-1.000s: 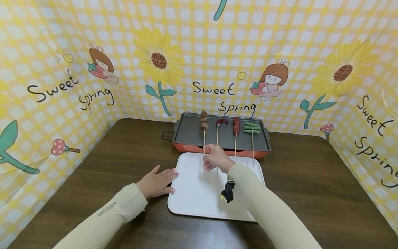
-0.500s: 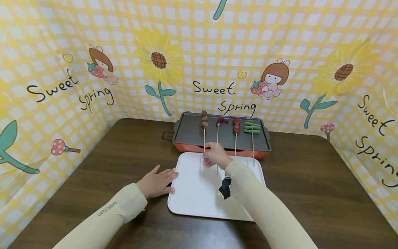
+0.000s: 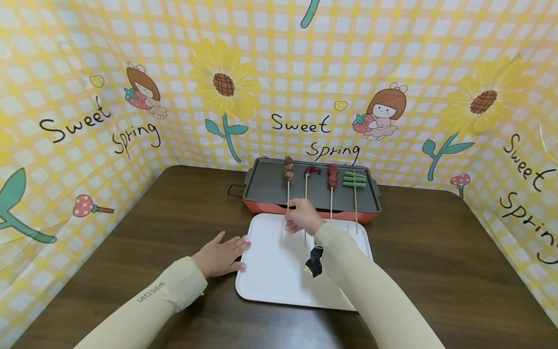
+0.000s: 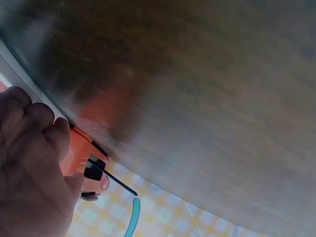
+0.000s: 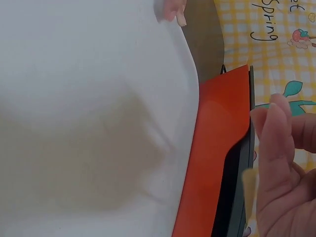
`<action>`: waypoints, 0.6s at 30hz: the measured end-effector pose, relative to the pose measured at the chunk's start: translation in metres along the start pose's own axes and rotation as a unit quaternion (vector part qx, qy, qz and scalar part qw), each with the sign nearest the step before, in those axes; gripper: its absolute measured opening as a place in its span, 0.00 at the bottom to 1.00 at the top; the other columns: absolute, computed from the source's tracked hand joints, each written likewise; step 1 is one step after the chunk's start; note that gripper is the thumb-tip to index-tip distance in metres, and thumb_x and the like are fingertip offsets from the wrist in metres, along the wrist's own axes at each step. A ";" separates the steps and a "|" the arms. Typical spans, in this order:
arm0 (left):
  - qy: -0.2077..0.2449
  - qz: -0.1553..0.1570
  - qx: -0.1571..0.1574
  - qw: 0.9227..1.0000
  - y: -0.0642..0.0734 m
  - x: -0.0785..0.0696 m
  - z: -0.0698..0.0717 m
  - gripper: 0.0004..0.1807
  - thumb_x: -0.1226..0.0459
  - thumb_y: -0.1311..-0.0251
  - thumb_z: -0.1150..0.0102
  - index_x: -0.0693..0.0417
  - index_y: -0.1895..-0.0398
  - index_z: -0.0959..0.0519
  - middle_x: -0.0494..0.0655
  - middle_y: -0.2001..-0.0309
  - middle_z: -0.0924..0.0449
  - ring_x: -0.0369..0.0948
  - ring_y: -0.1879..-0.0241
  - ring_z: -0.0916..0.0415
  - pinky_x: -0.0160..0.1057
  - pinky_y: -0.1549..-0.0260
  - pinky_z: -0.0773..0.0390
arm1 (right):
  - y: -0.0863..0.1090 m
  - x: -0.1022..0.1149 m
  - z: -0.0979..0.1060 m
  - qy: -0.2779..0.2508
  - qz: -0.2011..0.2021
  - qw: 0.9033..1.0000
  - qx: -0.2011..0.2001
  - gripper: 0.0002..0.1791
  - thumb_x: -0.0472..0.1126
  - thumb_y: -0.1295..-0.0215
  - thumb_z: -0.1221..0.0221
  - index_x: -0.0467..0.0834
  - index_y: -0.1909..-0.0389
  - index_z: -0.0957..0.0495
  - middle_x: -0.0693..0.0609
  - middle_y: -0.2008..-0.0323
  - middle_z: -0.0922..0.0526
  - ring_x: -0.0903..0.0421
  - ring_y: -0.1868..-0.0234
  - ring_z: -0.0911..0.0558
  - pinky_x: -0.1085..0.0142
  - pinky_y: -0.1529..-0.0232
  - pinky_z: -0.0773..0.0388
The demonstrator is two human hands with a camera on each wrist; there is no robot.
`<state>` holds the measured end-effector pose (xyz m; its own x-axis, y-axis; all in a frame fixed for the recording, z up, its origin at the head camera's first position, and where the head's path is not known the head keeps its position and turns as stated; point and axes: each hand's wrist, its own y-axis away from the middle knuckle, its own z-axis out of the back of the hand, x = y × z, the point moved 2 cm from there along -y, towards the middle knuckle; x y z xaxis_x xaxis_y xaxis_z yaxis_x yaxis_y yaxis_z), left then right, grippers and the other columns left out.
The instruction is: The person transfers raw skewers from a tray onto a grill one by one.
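In the head view, a meat skewer lies on the left part of the grill plate, its stick pointing toward me. My right hand pinches that stick between thumb and fingers, above the back edge of the white tray. To the right lie a dark red curled skewer, a red meat skewer and a green vegetable skewer. My left hand rests with fingers spread at the tray's left rim. In the right wrist view, a blurred stick end shows beside the right fingers.
The orange grill body stands directly behind the tray, with a black wire handle at its left. Brown wood table surrounds both. A yellow checked cloth hangs behind and at both sides.
My right hand has shifted slightly toward the grill while keeping its pinch on the stick. The left hand and the other skewers have stayed in place.
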<state>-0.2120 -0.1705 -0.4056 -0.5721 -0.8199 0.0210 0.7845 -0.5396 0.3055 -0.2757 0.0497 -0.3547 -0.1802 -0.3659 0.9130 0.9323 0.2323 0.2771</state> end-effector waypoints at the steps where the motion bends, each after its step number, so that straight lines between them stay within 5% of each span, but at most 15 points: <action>1: 0.000 0.000 0.000 1.000 0.000 0.000 0.000 0.36 0.47 0.32 0.52 0.59 0.29 0.39 0.53 0.28 0.43 0.47 0.30 0.44 0.60 0.34 0.53 | 0.000 -0.001 0.000 0.001 -0.004 1.000 -0.001 0.28 0.28 0.35 0.47 0.30 0.34 0.38 0.42 0.79 0.21 0.58 0.85 0.24 0.66 0.77 0.20; 18: 0.005 -0.004 -0.006 1.000 0.000 -0.001 0.000 0.35 0.47 0.32 0.52 0.59 0.29 0.39 0.54 0.29 0.42 0.48 0.30 0.43 0.60 0.34 0.52 | 0.003 -0.002 -0.005 0.006 -0.011 1.000 -0.003 0.26 0.26 0.36 0.48 0.26 0.36 0.38 0.29 0.59 0.20 0.59 0.86 0.25 0.69 0.79 0.21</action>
<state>-0.2112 -0.1698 -0.4050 -0.5758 -0.8176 0.0082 0.7827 -0.5483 0.2945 -0.2713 0.0469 -0.3568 -0.1977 -0.3816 0.9029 0.9301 0.2179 0.2957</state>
